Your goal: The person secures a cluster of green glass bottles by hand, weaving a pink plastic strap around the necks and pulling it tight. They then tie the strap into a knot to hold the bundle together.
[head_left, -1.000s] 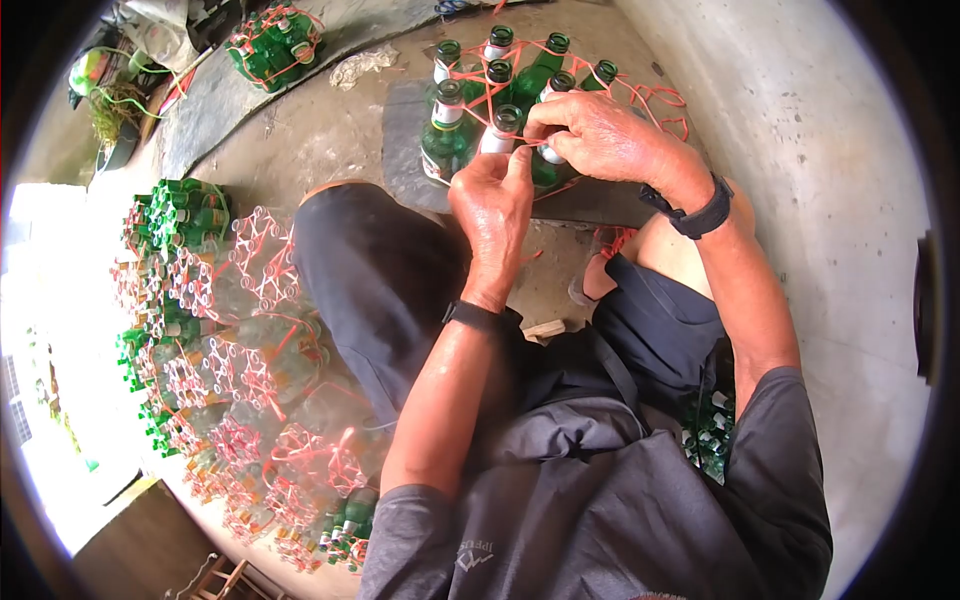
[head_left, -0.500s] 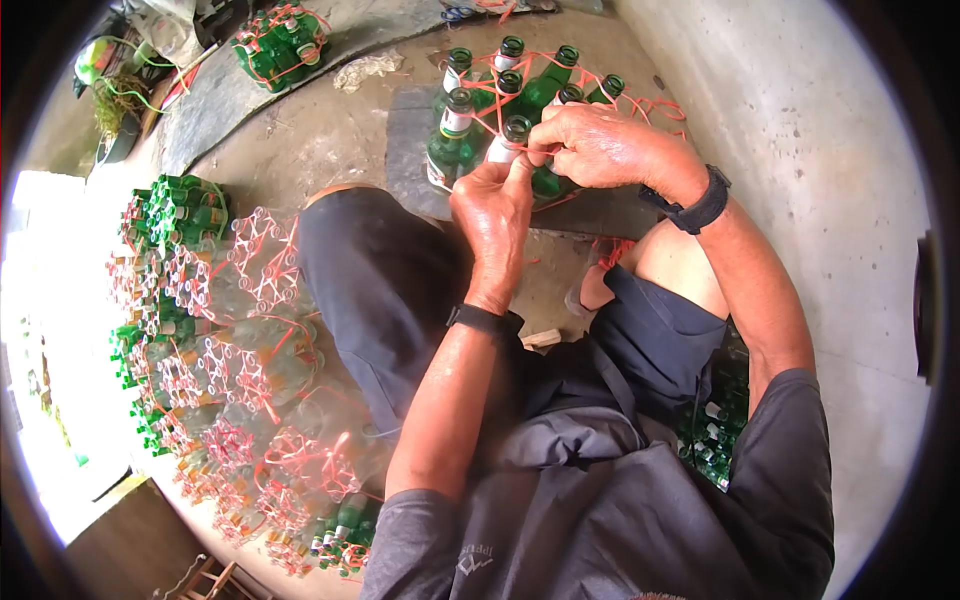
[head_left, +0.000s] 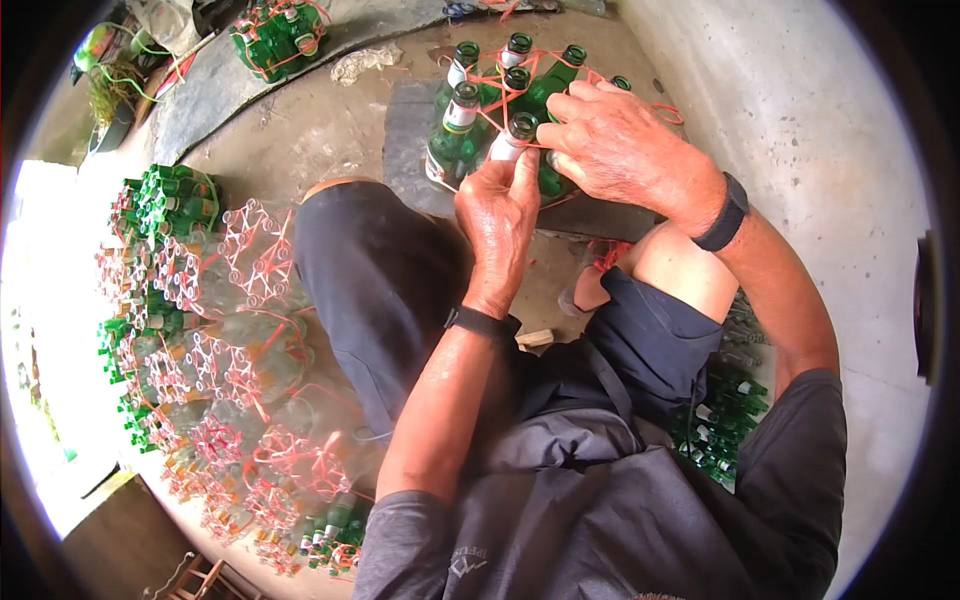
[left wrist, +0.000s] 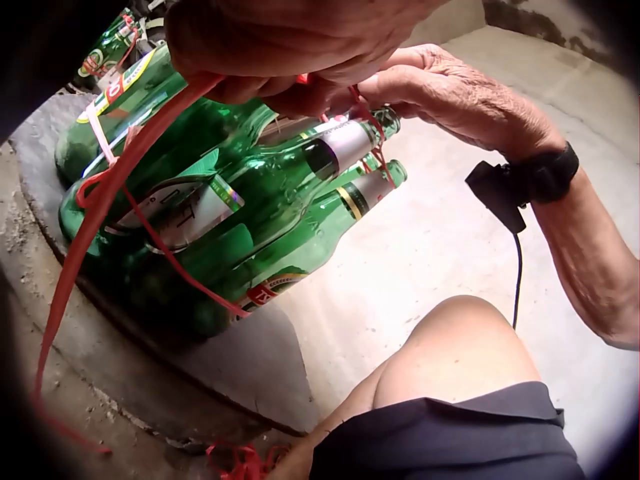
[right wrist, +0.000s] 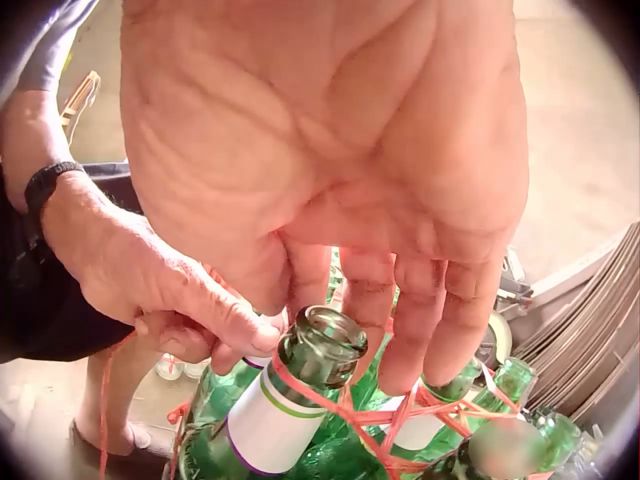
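In the head view, green bottles (head_left: 453, 150) stand grouped, with red twine (head_left: 492, 80) crossing between their necks. My left hand (head_left: 497, 225) pinches the twine beside the front bottle's neck (head_left: 521, 127); the right wrist view shows this left hand (right wrist: 150, 270) with curled fingers and thumb near the bottle mouth (right wrist: 330, 335). Over the bottles at the right, my right hand (head_left: 635, 150) spreads its fingers, which hang fairly straight (right wrist: 420, 310) behind that neck in the right wrist view. A red strand (left wrist: 110, 190) hangs from my left hand (left wrist: 300, 45) in the left wrist view.
Many bottles bound with red twine (head_left: 260, 250) stand at the left. Another green bundle (head_left: 280, 42) sits at the back left. A pale wall (head_left: 800, 130) rises on the right. More green bottles (head_left: 725, 420) lie beside the right leg, and a dark slab (head_left: 410, 130) lies underneath the group.
My right hand has moved slightly right and its fingers have spread from their closer pinch near the left hand. The left hand keeps its pinch, almost in place.
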`<state>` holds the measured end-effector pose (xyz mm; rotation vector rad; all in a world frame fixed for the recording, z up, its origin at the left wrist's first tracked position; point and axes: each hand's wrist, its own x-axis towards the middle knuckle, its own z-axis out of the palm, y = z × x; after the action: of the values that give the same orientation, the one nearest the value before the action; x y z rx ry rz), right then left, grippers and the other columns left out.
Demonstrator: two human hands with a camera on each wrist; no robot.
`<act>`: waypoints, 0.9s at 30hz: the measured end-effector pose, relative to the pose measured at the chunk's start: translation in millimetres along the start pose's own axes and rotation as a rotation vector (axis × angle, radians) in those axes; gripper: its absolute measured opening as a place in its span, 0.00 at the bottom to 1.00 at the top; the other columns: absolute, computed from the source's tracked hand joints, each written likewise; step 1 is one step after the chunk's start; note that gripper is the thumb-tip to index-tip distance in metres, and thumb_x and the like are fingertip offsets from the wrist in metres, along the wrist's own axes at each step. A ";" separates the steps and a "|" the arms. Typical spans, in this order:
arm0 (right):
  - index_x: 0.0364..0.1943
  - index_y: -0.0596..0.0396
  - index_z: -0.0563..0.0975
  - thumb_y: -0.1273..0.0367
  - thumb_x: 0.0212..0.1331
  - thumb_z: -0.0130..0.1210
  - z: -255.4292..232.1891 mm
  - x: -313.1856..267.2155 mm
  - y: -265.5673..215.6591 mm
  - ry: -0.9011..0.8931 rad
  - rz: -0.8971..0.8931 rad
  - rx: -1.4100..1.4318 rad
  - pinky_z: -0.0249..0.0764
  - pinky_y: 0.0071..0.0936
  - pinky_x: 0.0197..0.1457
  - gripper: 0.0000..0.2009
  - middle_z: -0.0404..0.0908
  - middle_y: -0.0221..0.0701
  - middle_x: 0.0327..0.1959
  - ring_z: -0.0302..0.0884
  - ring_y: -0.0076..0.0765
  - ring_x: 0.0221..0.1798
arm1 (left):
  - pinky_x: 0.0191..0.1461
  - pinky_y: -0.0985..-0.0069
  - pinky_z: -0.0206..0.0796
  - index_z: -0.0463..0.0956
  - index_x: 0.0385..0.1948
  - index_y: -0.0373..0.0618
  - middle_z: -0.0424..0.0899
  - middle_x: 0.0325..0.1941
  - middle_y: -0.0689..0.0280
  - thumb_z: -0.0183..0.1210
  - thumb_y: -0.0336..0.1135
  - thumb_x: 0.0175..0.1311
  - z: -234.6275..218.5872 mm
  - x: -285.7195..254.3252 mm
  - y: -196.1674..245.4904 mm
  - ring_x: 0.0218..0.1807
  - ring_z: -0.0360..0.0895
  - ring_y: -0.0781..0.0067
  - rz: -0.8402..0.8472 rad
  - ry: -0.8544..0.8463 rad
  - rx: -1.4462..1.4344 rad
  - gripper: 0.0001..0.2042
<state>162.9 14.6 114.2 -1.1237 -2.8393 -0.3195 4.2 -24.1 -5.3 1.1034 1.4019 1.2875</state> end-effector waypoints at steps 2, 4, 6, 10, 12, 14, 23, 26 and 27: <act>0.32 0.45 0.82 0.67 0.57 0.64 -2.6 1.2 4.0 0.027 -0.024 -0.041 0.76 0.40 0.50 0.02 0.77 0.27 0.35 0.79 0.39 0.46 | 0.33 0.77 0.69 0.90 0.34 0.31 0.86 0.26 0.71 0.71 0.41 0.73 2.4 0.7 -3.0 0.30 0.77 0.85 0.012 -0.017 -0.063 0.17; 0.34 0.46 0.82 0.69 0.57 0.64 -3.1 1.6 10.7 0.008 -0.049 -0.038 0.75 0.41 0.49 0.03 0.76 0.28 0.35 0.78 0.41 0.45 | 0.33 0.77 0.69 0.90 0.34 0.31 0.86 0.26 0.72 0.70 0.41 0.73 1.1 -1.5 4.1 0.30 0.76 0.85 0.003 -0.025 -0.040 0.17; 0.36 0.47 0.81 0.70 0.56 0.65 -5.6 2.5 13.5 -0.009 -0.073 -0.034 0.74 0.41 0.48 0.05 0.75 0.29 0.36 0.77 0.42 0.45 | 0.33 0.77 0.69 0.90 0.34 0.31 0.86 0.26 0.72 0.70 0.40 0.73 1.4 -2.2 3.6 0.30 0.76 0.85 -0.004 -0.033 -0.014 0.17; 0.36 0.48 0.82 0.73 0.53 0.65 -12.1 5.2 20.6 0.024 -0.091 -0.075 0.72 0.40 0.49 0.07 0.75 0.29 0.36 0.77 0.42 0.45 | 0.32 0.69 0.68 0.87 0.29 0.32 0.83 0.21 0.65 0.69 0.42 0.74 3.6 -1.2 -6.6 0.25 0.74 0.78 0.048 -0.018 -0.006 0.19; 0.36 0.48 0.82 0.74 0.52 0.65 -14.6 4.8 27.1 0.033 -0.090 -0.084 0.72 0.40 0.49 0.08 0.75 0.29 0.36 0.77 0.42 0.45 | 0.30 0.61 0.68 0.85 0.25 0.32 0.81 0.17 0.57 0.69 0.44 0.74 4.3 -1.4 -8.0 0.20 0.74 0.70 0.062 -0.006 0.013 0.21; 0.33 0.46 0.82 0.71 0.51 0.67 -19.0 5.0 31.8 -0.041 -0.076 -0.179 0.75 0.39 0.54 0.06 0.78 0.27 0.37 0.79 0.38 0.48 | 0.30 0.61 0.68 0.85 0.24 0.33 0.80 0.16 0.58 0.69 0.44 0.74 4.9 -1.5 -8.4 0.20 0.73 0.70 0.042 -0.032 0.004 0.21; 0.33 0.52 0.85 0.69 0.56 0.65 -34.1 3.5 45.1 -0.131 0.041 0.028 0.75 0.46 0.54 0.04 0.80 0.31 0.36 0.79 0.46 0.48 | 0.32 0.64 0.70 0.86 0.30 0.31 0.84 0.19 0.58 0.70 0.43 0.74 7.6 -4.8 2.0 0.22 0.77 0.72 0.022 -0.056 -0.018 0.19; 0.32 0.55 0.84 0.65 0.57 0.63 -35.1 0.9 52.5 -0.186 0.103 0.091 0.76 0.48 0.53 0.08 0.81 0.34 0.35 0.80 0.50 0.48 | 0.33 0.65 0.72 0.87 0.31 0.32 0.85 0.20 0.56 0.69 0.43 0.75 9.8 -5.4 5.9 0.23 0.79 0.72 0.035 -0.048 -0.060 0.19; 0.32 0.55 0.84 0.65 0.57 0.63 -34.2 -0.3 56.3 -0.187 0.104 0.090 0.76 0.48 0.53 0.08 0.81 0.34 0.35 0.80 0.50 0.48 | 0.33 0.65 0.72 0.87 0.31 0.32 0.85 0.20 0.56 0.69 0.43 0.75 9.8 -5.2 6.1 0.23 0.79 0.72 0.034 -0.049 -0.062 0.19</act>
<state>201.2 47.0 156.9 -1.3429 -2.9032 -0.0828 15.0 -27.1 0.6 1.1145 1.3035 1.3108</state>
